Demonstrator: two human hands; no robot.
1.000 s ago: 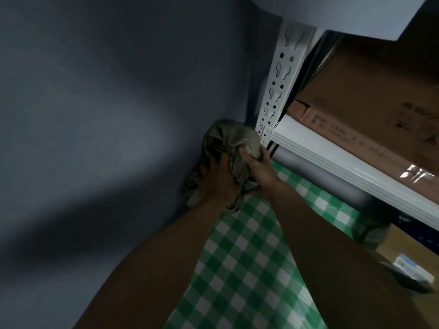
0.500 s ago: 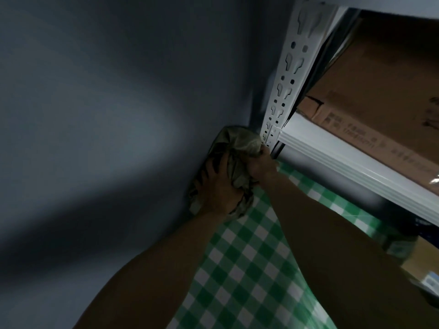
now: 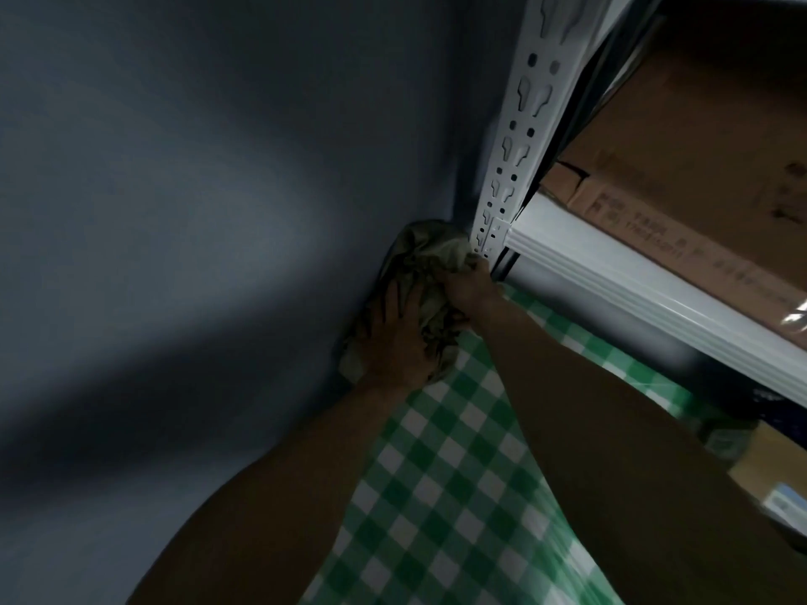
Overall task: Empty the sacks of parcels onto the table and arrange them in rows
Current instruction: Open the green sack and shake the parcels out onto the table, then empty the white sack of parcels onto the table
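Observation:
A crumpled olive-green sack (image 3: 425, 251) is bunched in the far corner of the table, against the grey wall and the white shelf post. My left hand (image 3: 399, 329) lies flat on its lower part, fingers spread and pressing into the cloth. My right hand (image 3: 469, 283) grips the sack's upper right folds, right beside the post. The table wears a green and white checked cloth (image 3: 454, 473). At the right edge, dim cardboard parcels (image 3: 768, 456) lie on the table.
A white slotted shelf post (image 3: 511, 168) and a white shelf beam (image 3: 646, 299) overhang the table's far side. A large cardboard box (image 3: 698, 168) sits on that shelf. The grey wall (image 3: 196, 233) closes off the left.
Both hands have pushed the sack a little deeper into the corner toward the post. The view has tilted slightly upward and closer to the shelf.

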